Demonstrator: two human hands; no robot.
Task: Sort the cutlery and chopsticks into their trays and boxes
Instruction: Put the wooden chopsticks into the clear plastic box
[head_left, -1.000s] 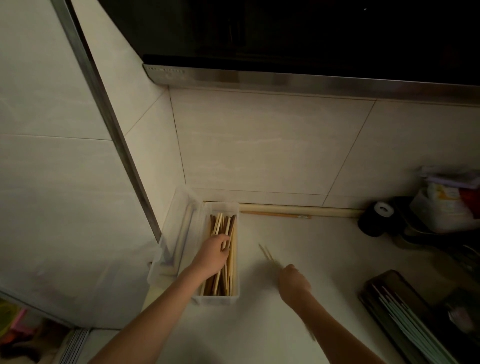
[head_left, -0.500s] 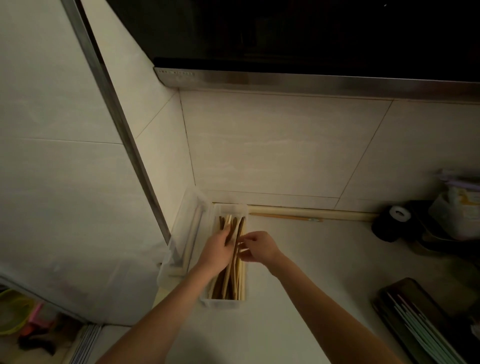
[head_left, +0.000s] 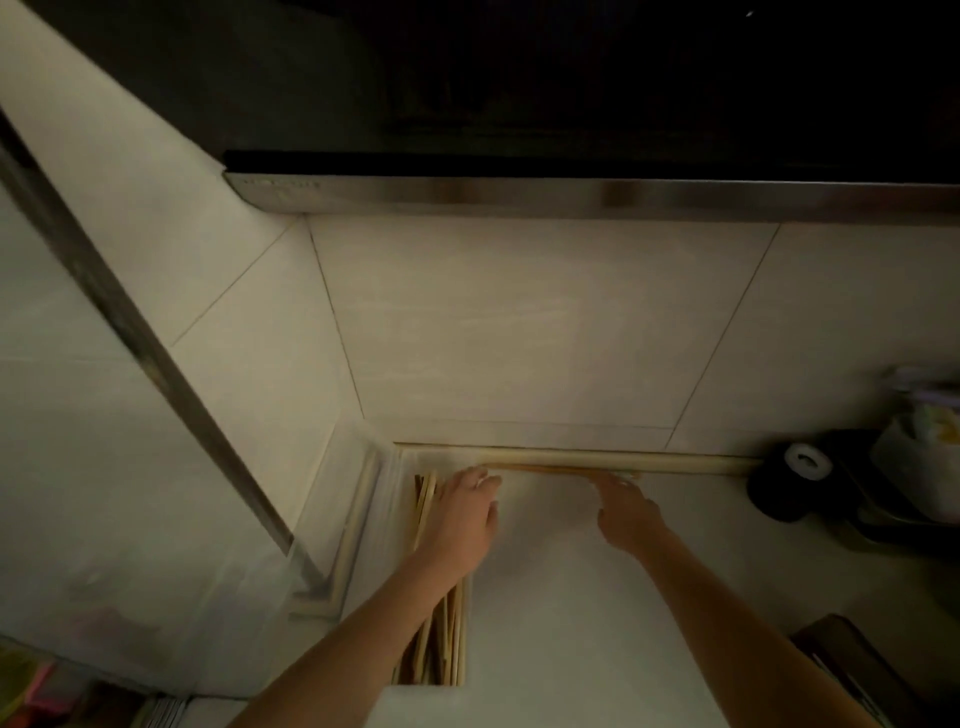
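A clear plastic box (head_left: 464, 623) stands in the left corner of the counter and holds several wooden chopsticks (head_left: 441, 649). My left hand (head_left: 462, 525) lies over the box with its fingers spread, resting on the chopsticks. A loose pair of chopsticks (head_left: 545, 469) lies along the foot of the back wall. My right hand (head_left: 626, 512) reaches toward that pair with fingers stretched out, the fingertips at its right end. Whether they touch it is unclear.
The box's clear lid (head_left: 358, 525) leans against the left wall. A black roll of tape (head_left: 792, 480) and a white bag (head_left: 924, 441) sit at the back right. A dark tray (head_left: 852, 670) lies at the lower right. The range hood (head_left: 519, 200) hangs overhead.
My right hand left the box and moved right and back to the pair by the wall. My left hand stayed on the chopsticks in the box. The view moved closer.
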